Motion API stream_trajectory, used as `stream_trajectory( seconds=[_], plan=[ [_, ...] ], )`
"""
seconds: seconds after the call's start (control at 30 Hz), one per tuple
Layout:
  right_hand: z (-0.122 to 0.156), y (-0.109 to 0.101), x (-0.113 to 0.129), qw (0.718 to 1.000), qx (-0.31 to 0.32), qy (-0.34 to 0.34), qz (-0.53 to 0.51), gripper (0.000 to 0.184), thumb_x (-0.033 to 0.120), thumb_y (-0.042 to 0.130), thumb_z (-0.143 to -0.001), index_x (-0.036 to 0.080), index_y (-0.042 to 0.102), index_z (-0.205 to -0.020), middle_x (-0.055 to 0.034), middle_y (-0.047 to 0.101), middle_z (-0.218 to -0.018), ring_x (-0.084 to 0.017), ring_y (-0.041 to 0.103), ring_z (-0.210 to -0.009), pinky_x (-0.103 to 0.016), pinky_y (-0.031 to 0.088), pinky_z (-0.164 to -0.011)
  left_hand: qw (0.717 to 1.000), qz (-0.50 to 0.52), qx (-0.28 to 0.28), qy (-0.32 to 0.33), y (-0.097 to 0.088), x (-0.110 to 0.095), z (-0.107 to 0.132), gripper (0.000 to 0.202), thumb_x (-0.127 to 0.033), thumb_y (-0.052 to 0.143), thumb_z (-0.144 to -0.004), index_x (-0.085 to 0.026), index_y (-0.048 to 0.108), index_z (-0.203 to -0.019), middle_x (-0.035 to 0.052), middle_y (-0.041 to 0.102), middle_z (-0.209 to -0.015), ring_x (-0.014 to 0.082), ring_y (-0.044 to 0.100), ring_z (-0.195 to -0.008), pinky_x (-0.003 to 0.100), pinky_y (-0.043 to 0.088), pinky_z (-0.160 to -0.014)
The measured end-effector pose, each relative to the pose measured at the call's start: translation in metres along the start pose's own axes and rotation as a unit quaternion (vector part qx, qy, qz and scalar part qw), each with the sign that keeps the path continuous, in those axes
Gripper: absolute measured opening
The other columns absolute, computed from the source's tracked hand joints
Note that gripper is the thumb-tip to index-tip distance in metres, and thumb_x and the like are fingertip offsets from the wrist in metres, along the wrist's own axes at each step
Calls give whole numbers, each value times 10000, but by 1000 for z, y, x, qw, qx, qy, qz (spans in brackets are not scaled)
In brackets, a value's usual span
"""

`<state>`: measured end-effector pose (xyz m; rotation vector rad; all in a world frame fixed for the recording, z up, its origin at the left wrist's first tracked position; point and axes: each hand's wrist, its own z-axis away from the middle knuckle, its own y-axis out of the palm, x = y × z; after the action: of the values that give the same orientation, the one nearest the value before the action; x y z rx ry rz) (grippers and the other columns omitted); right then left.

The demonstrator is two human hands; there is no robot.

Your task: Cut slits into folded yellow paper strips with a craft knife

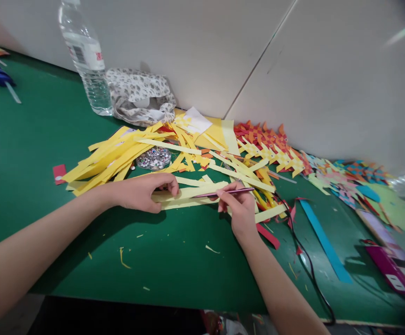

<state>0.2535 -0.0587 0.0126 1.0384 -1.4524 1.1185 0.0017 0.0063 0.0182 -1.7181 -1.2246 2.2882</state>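
Observation:
My left hand [143,190] rests on the green table [42,139], fingers curled and pinching the end of a pale yellow paper strip [188,194]. My right hand [239,204] is closed around a thin dark red pen-like tool [223,192] that lies across the same strip, tip pointing left. Behind both hands lies a loose heap of yellow paper strips [118,151].
A water bottle [85,56] and a patterned cloth pouch [139,95] stand by the wall. A dish of googly eyes [153,158] sits among the strips. Woven paper shapes [272,146] line the wall. A blue strip [323,239], a black cable [307,260] and a purple object [389,270] lie at right.

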Motion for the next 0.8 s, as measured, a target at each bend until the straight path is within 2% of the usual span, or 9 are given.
stream_trajectory(
  seconds=[0.17, 0.33, 0.43, 0.53, 0.67, 0.8],
  plan=[
    [-3, -4, 0, 999, -31, -7, 0, 173, 276, 701, -714, 208, 559, -642, 58, 542, -431, -98, 469, -373, -224, 349, -400, 999, -28, -26, 21, 1, -2, -1, 297, -118, 528, -670, -204, 520, -954, 41, 595, -1080, 176, 548, -950, 301, 449, -839],
    [2, 1, 2, 1000, 7, -9, 0, 178, 316, 711, -744, 212, 575, -693, 25, 632, -550, -102, 490, -409, -237, 394, -417, 993, -75, -91, 34, 3, -4, -1, 266, -157, 564, -677, -206, 526, -936, 34, 614, -1015, 178, 559, -901, 302, 458, -798],
    [5, 3, 1, 999, 43, -13, 3, 185, 334, 715, -768, 212, 584, -723, 18, 651, -616, -100, 494, -426, -240, 396, -419, 987, -95, -121, 52, 6, -2, -3, 284, -192, 581, -709, -211, 539, -989, 40, 608, -1048, 192, 561, -968, 317, 457, -856],
    [7, 4, 0, 997, 75, -13, 6, 188, 343, 719, -780, 206, 596, -742, 25, 626, -623, -99, 503, -442, -238, 400, -430, 985, -117, -113, 55, 9, 1, -5, 326, -205, 583, -738, -218, 543, -1061, 53, 585, -1122, 214, 531, -1066, 343, 435, -923],
    [6, 5, -1, 995, 97, -1, 13, 184, 330, 733, -765, 197, 607, -745, 24, 623, -635, -93, 508, -445, -235, 401, -435, 987, -124, -84, 52, 10, 3, -7, 330, -222, 585, -770, -231, 545, -1097, 51, 569, -1150, 218, 511, -1100, 343, 418, -939],
    [1, 2, 0, 996, 88, 3, 11, 185, 329, 730, -752, 201, 600, -724, 29, 613, -606, -97, 506, -439, -233, 391, -427, 988, -121, -76, 49, 10, 4, -7, 331, -213, 581, -775, -235, 545, -1103, 44, 578, -1143, 217, 509, -1101, 332, 416, -927]
  ],
)
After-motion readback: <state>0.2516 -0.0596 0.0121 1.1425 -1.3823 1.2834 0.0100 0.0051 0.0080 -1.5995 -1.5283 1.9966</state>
